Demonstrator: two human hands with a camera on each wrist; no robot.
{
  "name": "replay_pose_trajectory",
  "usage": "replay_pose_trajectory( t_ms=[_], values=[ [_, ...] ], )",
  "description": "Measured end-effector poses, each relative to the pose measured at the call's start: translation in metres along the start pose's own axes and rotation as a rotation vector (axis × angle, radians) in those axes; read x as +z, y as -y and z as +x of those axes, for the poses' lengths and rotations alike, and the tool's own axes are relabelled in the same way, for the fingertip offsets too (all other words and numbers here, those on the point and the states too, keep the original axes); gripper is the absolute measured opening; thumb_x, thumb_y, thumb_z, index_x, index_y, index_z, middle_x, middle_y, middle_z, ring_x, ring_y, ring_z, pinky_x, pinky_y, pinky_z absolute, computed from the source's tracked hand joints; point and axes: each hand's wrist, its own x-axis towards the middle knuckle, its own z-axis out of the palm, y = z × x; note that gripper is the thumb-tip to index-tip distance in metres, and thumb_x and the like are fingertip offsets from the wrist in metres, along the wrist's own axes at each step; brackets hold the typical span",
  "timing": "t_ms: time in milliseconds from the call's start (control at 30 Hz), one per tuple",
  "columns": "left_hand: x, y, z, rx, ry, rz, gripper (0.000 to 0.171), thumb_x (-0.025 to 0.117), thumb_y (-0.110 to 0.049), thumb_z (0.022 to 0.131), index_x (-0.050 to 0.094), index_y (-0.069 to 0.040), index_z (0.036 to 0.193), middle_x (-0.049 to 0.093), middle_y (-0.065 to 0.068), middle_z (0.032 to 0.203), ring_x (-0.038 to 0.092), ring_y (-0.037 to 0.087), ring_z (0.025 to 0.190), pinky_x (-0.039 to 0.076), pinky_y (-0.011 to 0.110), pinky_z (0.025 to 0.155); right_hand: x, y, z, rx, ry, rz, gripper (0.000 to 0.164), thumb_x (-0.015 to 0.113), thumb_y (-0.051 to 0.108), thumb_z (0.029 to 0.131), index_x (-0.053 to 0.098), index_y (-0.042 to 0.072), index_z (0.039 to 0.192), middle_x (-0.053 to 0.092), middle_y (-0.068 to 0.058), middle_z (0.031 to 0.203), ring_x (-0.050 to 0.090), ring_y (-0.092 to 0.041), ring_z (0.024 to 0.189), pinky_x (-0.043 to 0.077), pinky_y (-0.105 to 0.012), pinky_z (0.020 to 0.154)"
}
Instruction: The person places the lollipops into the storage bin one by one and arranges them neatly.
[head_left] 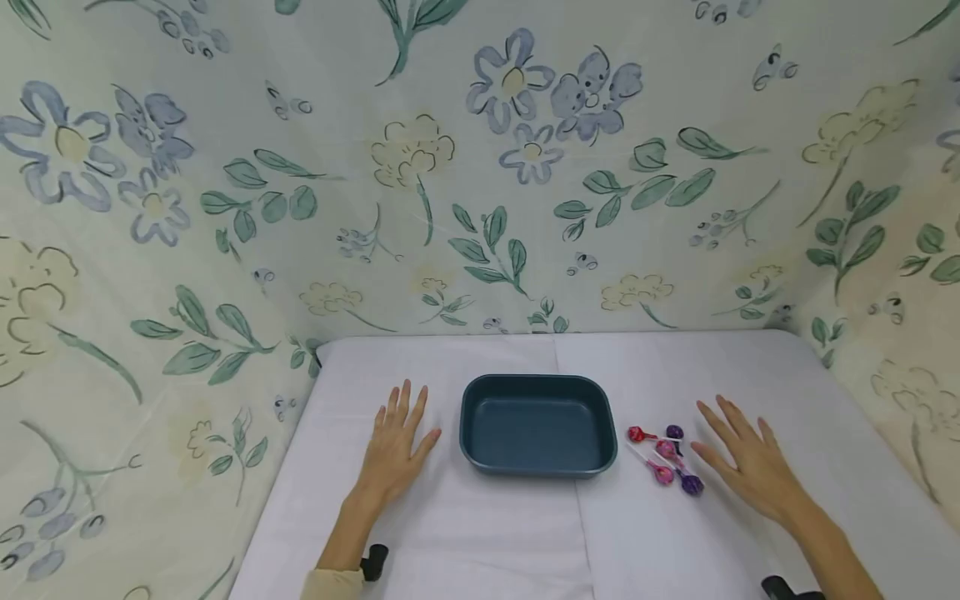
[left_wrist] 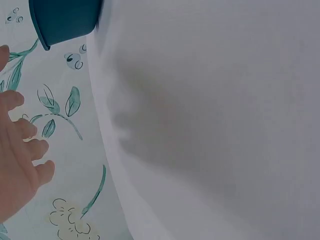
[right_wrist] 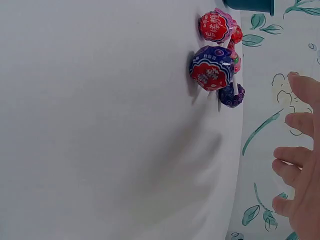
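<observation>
Counter (head_left: 660,550) dressed in a white cover (head_left: 450,542); far corners rounded, one crease running front to back. Floral sheeting (head_left: 337,250), printed in blue, yellow and green, stands behind the counter and along its left and right sides. Tint warmer right of the counter. Lighting even; shadows on the counter soft-edged.

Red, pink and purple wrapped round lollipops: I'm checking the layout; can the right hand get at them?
Probably yes: the right hand, open and empty, hovers beside the lollipops with nothing visible between; the dark blue rectangular tray lies on their other side.
</observation>
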Motion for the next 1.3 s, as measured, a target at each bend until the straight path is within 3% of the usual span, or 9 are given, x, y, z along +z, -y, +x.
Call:
replay_pose_trajectory(
  t_ms=[100,200,267,367,600,800,1100,1300],
  values=[
    [0.003,-0.003,0.001,0.004,0.032,-0.039,0.073,0.054,-0.044,0.106,0.023,-0.017,0.166,0.014,0.018,0.174,0.016,0.042,0.161,0.023,0.068,0.127,0.002,0.002,0.006,-0.01,-0.012,0.03,0.069,0.06,0.035,0.104,0.033,0.012,0.163,0.03,-0.032,0.163,0.026,-0.053,0.152,-0.008,-0.066,0.13],
    [0.006,-0.008,0.003,0.007,0.071,-0.079,0.073,0.052,-0.045,0.107,0.02,-0.019,0.167,0.012,0.016,0.174,0.016,0.038,0.161,0.022,0.066,0.129,0.004,0.004,0.009,-0.026,-0.032,0.036,0.062,0.062,0.033,0.103,0.042,0.011,0.158,0.04,-0.032,0.156,0.041,-0.057,0.139,0.013,-0.077,0.122],
    [0.009,-0.011,0.005,0.014,0.094,-0.105,0.072,0.05,-0.045,0.108,0.019,-0.019,0.167,0.013,0.016,0.174,0.018,0.037,0.161,0.021,0.064,0.129,0.005,0.005,0.01,-0.034,-0.039,0.035,0.059,0.063,0.031,0.103,0.046,0.01,0.155,0.044,-0.032,0.153,0.045,-0.058,0.133,0.025,-0.08,0.113],
    [0.012,-0.016,0.01,0.024,0.122,-0.146,0.072,0.048,-0.046,0.108,0.018,-0.018,0.167,0.015,0.015,0.174,0.023,0.034,0.16,0.021,0.062,0.131,0.008,0.007,0.01,-0.043,-0.046,0.019,0.056,0.066,0.028,0.102,0.05,0.008,0.151,0.048,-0.032,0.149,0.047,-0.057,0.13,0.034,-0.077,0.103],
    [0.019,-0.023,0.016,0.008,0.206,-0.268,0.065,0.046,-0.039,0.111,0.023,-0.014,0.166,0.021,0.01,0.173,0.029,0.03,0.158,0.023,0.057,0.131,0.011,0.004,0.013,-0.127,-0.064,0.007,0.052,0.072,0.014,0.096,0.056,0.007,0.146,0.056,-0.028,0.141,0.054,-0.053,0.122,0.042,-0.071,0.091],
    [0.021,-0.028,0.018,0.06,0.228,-0.298,0.058,0.043,-0.029,0.113,0.027,-0.009,0.164,0.028,0.012,0.171,0.032,0.032,0.157,0.025,0.06,0.13,0.015,0.002,0.015,-0.169,-0.067,0.004,0.05,0.076,0.006,0.09,0.062,0.004,0.138,0.063,-0.024,0.131,0.061,-0.048,0.114,0.047,-0.062,0.081],
    [0.024,-0.032,0.021,0.05,0.241,-0.292,0.056,0.042,-0.023,0.113,0.027,-0.004,0.163,0.029,0.014,0.17,0.031,0.034,0.157,0.024,0.062,0.129,0.02,0.003,0.019,-0.11,-0.038,0.0,0.04,0.079,0.004,0.088,0.071,0.005,0.127,0.067,-0.017,0.111,0.066,-0.034,0.096,0.05,-0.044,0.074],
    [0.025,-0.033,0.023,0.047,0.255,-0.302,0.056,0.04,-0.023,0.114,0.025,-0.001,0.163,0.027,0.016,0.17,0.031,0.035,0.157,0.024,0.062,0.129,0.023,0.0,0.023,-0.028,0.006,0.044,0.038,0.077,0.005,0.091,0.07,0.006,0.128,0.067,-0.009,0.104,0.06,-0.015,0.083,0.045,-0.022,0.062]
  ],
)
